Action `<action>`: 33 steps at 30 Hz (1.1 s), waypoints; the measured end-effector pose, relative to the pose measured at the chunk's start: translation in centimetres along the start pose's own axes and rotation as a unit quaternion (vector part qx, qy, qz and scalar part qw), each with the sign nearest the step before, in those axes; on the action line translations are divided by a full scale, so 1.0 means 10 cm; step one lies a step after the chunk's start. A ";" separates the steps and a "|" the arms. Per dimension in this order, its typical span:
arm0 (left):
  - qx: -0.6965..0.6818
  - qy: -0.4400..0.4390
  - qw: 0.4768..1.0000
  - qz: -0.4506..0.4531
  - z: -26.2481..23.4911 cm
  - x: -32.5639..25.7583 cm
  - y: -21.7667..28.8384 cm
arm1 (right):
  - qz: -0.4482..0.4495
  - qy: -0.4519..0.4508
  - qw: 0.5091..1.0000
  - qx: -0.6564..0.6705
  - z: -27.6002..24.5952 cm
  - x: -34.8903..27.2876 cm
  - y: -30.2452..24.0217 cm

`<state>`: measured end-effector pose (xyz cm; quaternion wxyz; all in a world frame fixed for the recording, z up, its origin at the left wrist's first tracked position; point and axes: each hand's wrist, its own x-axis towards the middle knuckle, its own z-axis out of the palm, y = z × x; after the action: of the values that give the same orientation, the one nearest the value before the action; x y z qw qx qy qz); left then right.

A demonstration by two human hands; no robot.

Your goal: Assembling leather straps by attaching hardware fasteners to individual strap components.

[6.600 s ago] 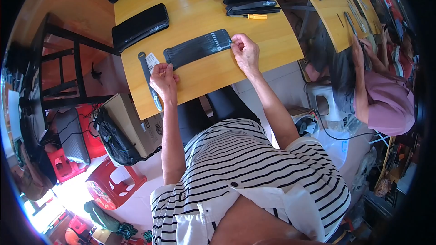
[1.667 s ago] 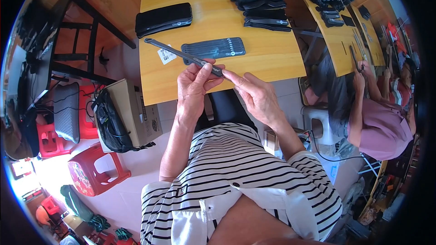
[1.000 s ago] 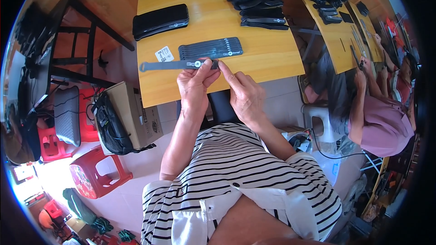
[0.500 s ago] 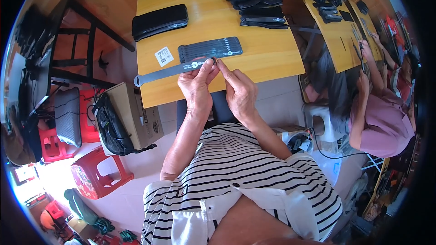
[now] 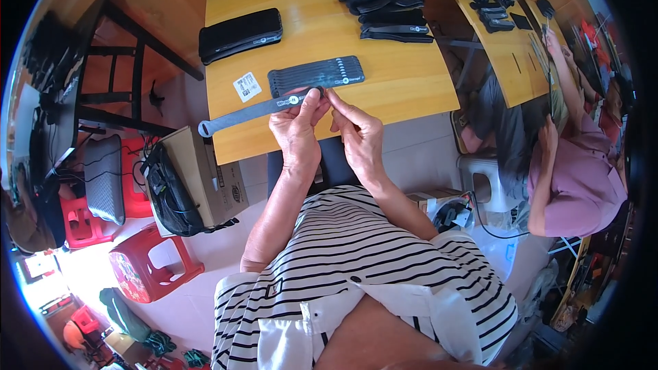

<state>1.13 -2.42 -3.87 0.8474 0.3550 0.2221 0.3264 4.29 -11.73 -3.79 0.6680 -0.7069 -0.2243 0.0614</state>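
Head view: the left hand (image 5: 296, 133) pinches a grey strap (image 5: 240, 115) near its right end above the table (image 5: 411, 89), apparently steadying it for the right hand (image 5: 360, 142), whose grip I cannot tell; continuing seems to call for a firm left pinch. Its long axis slants left-right, looped end pointing left and bodyward.

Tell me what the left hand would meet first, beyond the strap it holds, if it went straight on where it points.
Beyond the held strap, the left hand would probably meet the row of dark straps on the table, though its height above them is unclear.
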 end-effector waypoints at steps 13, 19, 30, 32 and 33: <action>0.107 -0.018 0.994 0.000 0.05 0.02 0.17 | -0.103 -0.075 0.989 -0.071 -0.21 0.19 0.10; 0.076 -0.016 0.997 0.029 -0.02 0.03 0.08 | 0.145 -0.067 0.976 0.147 -0.03 0.06 -0.04; 0.185 -0.064 0.980 -0.033 -0.10 0.14 0.29 | -0.226 -0.092 0.911 -0.332 -0.30 0.26 -0.05; 0.207 -0.073 0.974 -0.048 -0.12 0.16 0.32 | -0.067 -0.139 0.982 -0.113 -0.28 0.28 0.05; 0.211 -0.086 0.972 -0.050 -0.13 0.17 0.31 | -0.068 -0.139 0.982 -0.112 -0.29 0.27 0.10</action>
<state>0.25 1.03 -2.62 0.7845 0.5412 0.2297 0.1972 8.04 -13.35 -3.92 0.5493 -0.7452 -0.3676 0.0882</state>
